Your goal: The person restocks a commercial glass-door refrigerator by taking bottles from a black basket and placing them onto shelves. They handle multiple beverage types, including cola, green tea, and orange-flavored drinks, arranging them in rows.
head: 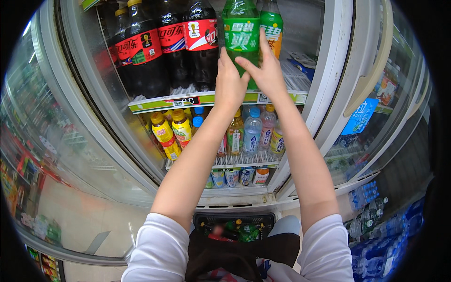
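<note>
Both my hands are at a large green Sprite bottle [241,35] that stands upright on the upper wire shelf of a drinks fridge. My left hand [229,77] touches its lower left side. My right hand [264,67] is at its lower right side, the thumb across the front and the fingers spread upward between it and a green bottle with a green and orange label [271,28]. Large Coca-Cola bottles [146,46] with red labels stand in rows to the left. How firmly either hand grips is hard to tell.
A shelf edge strip [211,99] runs below my hands, with small drink bottles [251,135] underneath. The glass door [88,141] stands open at left. A black basket [234,216] holding bottles is below me. Packs of water bottles [380,246] lie at right.
</note>
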A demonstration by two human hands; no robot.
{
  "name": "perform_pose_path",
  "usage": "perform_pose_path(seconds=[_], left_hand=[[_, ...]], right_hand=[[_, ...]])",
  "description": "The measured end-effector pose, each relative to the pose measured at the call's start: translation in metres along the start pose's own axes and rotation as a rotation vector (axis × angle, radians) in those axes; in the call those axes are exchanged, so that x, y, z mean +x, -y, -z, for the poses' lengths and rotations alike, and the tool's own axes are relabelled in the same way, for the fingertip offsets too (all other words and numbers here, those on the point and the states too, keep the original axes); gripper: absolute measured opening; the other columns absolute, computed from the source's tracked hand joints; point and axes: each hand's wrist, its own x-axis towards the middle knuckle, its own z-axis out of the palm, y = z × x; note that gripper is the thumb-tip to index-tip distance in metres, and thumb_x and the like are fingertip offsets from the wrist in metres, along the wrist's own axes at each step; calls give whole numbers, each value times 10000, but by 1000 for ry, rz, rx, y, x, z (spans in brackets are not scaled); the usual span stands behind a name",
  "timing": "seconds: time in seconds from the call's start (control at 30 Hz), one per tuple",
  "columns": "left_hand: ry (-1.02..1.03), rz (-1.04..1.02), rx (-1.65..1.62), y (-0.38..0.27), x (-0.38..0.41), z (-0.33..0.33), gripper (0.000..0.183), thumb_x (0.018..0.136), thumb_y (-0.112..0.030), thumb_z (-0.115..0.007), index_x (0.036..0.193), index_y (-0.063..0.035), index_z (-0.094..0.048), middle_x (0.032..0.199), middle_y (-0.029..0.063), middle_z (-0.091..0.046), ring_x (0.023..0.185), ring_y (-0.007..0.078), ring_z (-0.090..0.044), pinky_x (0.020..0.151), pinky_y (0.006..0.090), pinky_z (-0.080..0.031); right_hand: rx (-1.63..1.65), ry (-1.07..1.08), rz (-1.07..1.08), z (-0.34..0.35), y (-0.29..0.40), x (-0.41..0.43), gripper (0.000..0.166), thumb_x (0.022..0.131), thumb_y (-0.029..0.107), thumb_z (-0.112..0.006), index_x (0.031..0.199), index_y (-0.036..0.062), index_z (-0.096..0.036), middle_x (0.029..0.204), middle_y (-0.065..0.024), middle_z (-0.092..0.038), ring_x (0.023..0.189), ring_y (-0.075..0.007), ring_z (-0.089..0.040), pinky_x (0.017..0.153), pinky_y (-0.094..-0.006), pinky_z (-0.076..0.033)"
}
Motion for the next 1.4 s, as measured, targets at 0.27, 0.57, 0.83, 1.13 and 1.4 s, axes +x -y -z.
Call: perform_pose_path(seconds=[0.27,0.57,0.83,1.13,1.4], left_hand=[[66,181,76,-6,-1,-10,688,707,-152,-563,1174,140,-151,1065,282,-403,918,368,-484,692,352,-454],[162,109,572,-2,1,-14,490,690,-37,-483,1070,212,-299,811,250,-556,662,307,-589,551,324,-491],[308,318,446,15,23,-27,636,745,-143,-458,1151,210,-120,971,328,-464,856,336,-542,726,346,-453],[344,310,351,36,30,-45,665,728,-137,-456,1128,240,-80,1065,422,-312,939,405,-476,785,352,-423],[421,314,419,35,33,-41,664,708,-113,-459,1119,254,-89,1027,401,-374,976,374,-469,800,333,-417]], right_hand=[[-227,58,-415,1,16,-19,416,676,258,-616,963,-26,-515,688,-170,-584,651,-278,-586,599,-333,-456],[-304,113,-322,-18,-14,-2,292,619,201,-637,664,-73,-545,707,-260,-547,709,-377,-547,624,-394,-448],[-237,187,-403,-38,-38,7,288,632,156,-590,810,-68,-558,811,-270,-542,814,-377,-530,706,-392,-437],[-216,252,-389,-54,-81,11,361,649,171,-563,950,-28,-555,933,-240,-534,903,-336,-518,790,-358,-414],[-334,210,-355,-51,-70,11,296,673,153,-517,901,-31,-564,857,-229,-554,829,-325,-543,728,-350,-433]])
